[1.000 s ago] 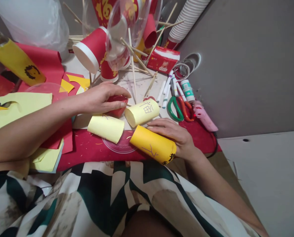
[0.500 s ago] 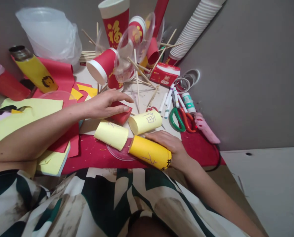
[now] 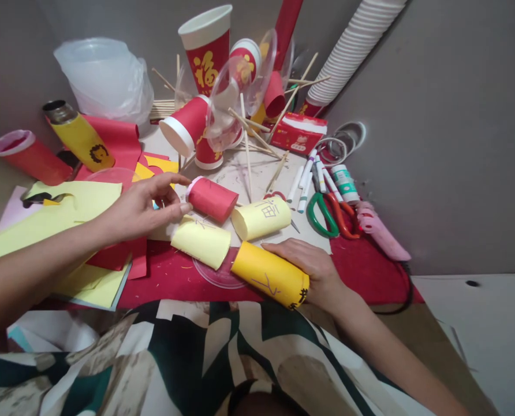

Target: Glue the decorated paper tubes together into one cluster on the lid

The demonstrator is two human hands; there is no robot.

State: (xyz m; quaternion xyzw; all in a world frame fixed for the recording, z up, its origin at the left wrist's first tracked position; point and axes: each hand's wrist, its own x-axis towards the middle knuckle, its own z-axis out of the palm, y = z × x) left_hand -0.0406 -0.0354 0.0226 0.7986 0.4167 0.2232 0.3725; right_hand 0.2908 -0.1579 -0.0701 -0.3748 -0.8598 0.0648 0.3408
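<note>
My left hand [image 3: 151,203] is open, fingers apart, at the left end of a red paper tube [image 3: 213,199]; nothing shows in its grasp. My right hand [image 3: 312,267] curls around the far side of a deep-yellow paper tube [image 3: 268,273] with drawn strokes and black writing at its right end. Its fingertips are partly hidden behind that tube. Between the hands lie a pale-yellow tube [image 3: 201,241] and another pale-yellow tube [image 3: 262,218] bearing a drawn character. A clear plastic lid [image 3: 208,278] lies under the near tubes.
Red paper cups [image 3: 205,55], clear lids and wooden sticks [image 3: 246,150] form a tangled structure behind. Green-handled scissors [image 3: 322,215], orange-handled scissors [image 3: 348,219], markers [image 3: 305,179] and a pink glue gun [image 3: 381,231] lie right. A yellow flask [image 3: 82,138] and coloured paper [image 3: 73,202] are left.
My left hand has come off the top of the red tube and moved left, uncovering it. My right hand stays on the deep-yellow tube. The whole view has shifted slightly.
</note>
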